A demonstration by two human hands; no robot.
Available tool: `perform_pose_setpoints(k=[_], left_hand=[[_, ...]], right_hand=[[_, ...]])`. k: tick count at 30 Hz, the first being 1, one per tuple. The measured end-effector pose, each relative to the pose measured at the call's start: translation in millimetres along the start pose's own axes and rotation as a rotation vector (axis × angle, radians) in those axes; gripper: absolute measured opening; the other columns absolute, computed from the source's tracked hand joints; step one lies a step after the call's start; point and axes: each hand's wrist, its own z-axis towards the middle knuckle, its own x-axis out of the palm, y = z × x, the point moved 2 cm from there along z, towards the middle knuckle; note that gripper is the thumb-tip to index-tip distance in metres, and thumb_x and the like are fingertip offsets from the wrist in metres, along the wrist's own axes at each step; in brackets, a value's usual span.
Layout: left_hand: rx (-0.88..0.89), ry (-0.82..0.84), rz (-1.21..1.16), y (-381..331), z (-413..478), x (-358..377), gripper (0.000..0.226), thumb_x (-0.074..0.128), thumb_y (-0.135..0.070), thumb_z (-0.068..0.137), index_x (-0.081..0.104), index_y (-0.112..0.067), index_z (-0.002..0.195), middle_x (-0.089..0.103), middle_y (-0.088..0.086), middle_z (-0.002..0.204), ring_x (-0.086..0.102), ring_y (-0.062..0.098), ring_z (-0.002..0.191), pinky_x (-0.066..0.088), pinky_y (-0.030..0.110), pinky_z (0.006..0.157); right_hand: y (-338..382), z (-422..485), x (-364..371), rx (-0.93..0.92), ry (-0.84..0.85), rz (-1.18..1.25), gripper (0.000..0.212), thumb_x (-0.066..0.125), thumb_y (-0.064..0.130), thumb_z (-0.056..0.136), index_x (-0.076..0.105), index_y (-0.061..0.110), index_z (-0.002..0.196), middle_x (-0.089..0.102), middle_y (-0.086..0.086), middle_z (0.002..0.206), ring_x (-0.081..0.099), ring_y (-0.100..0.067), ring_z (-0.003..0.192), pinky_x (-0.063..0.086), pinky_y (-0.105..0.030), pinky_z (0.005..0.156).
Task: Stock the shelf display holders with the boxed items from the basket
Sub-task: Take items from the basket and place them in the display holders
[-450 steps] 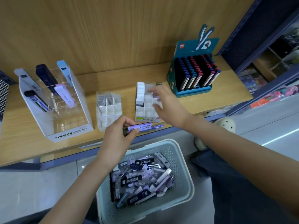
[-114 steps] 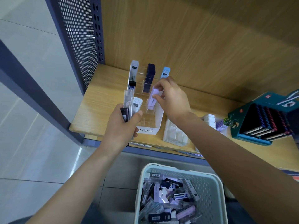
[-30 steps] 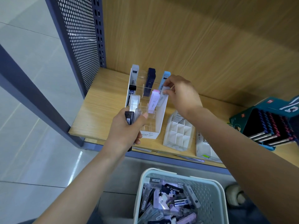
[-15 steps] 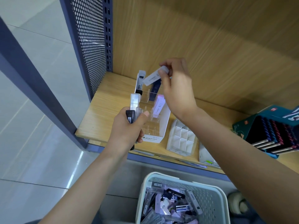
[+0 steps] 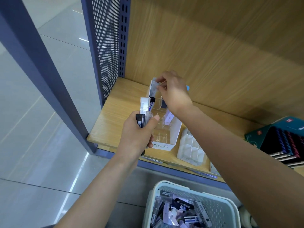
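Few slots of the holder (image 5: 176, 130) are filled — right hand (image 5: 174, 94) pinches a white box (image 5: 153, 86) at its back-left corner, left hand (image 5: 136, 137) grips spares (image 5: 144, 104); basket (image 5: 220, 213) heaped.

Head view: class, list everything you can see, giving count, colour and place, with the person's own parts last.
shelf: one, wood, ahead
side panel: one, blue-grey perforated, shelf's left end
display holder: one, clear with white base, on shelf
white box: one, white, holder's back left
lilac box: one, lilac, in holder
grid tray: one, white, right of holder
teal display: one, teal, dark items inside, shelf's right
basket: one, pale, below shelf, holding many mixed boxes
held boxes: at least three, white, black, clear, in left hand
left hand: one, grips held boxes
right hand: one, fingers pinch white box
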Motion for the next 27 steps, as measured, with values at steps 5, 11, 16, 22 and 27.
perform_pose_setpoints(k=[5,11,16,22,27], left_hand=[[0.010,0.013,0.006,-1,0,0,0.014,0.062,-0.025,0.089,0.053,-0.013,0.090,0.052,0.005,0.072,0.045,0.004,0.041,0.038,0.016,0.039],[0.020,0.046,0.039,2,0,-1,0.012,0.062,-0.021,0.089,0.051,-0.016,0.086,0.054,0.004,0.074,0.045,0.005,0.041,0.037,0.017,0.038],[-0.002,0.090,0.099,5,-3,2,0.019,0.066,-0.026,0.085,0.050,-0.016,0.081,0.047,-0.003,0.057,0.045,0.007,0.042,0.036,0.021,0.038],[-0.030,0.117,0.134,7,-9,7,0.023,0.067,-0.023,0.085,0.052,-0.019,0.101,0.053,0.004,0.067,0.046,0.005,0.038,0.036,0.018,0.037],[-0.012,0.079,0.124,10,-11,15,0.023,0.061,-0.023,0.090,0.053,-0.014,0.109,0.063,0.003,0.078,0.047,0.008,0.040,0.038,0.019,0.037]], right_hand=[[5,7,-3,0.024,0.021,-0.274,0.021,0.049,0.013,0.095,0.059,0.018,0.112,0.054,0.001,0.117,0.059,-0.020,0.094,0.049,-0.036,0.075],[24,-19,-12,0.024,-0.059,-0.115,0.024,0.038,0.027,0.100,0.059,0.015,0.099,0.063,0.000,0.099,0.059,-0.021,0.082,0.048,-0.035,0.071],[34,-54,-24,0.100,0.360,0.265,0.032,0.051,0.035,0.095,0.067,0.008,0.091,0.066,-0.014,0.080,0.064,-0.021,0.064,0.055,-0.030,0.061],[12,-73,-50,0.251,0.291,0.575,0.006,0.063,0.012,0.089,0.065,0.014,0.084,0.062,-0.001,0.067,0.060,-0.006,0.053,0.055,-0.021,0.053],[-31,-96,-85,0.351,-0.015,0.708,0.010,0.059,0.002,0.089,0.062,0.012,0.088,0.061,-0.002,0.070,0.061,-0.004,0.054,0.054,-0.015,0.058]])
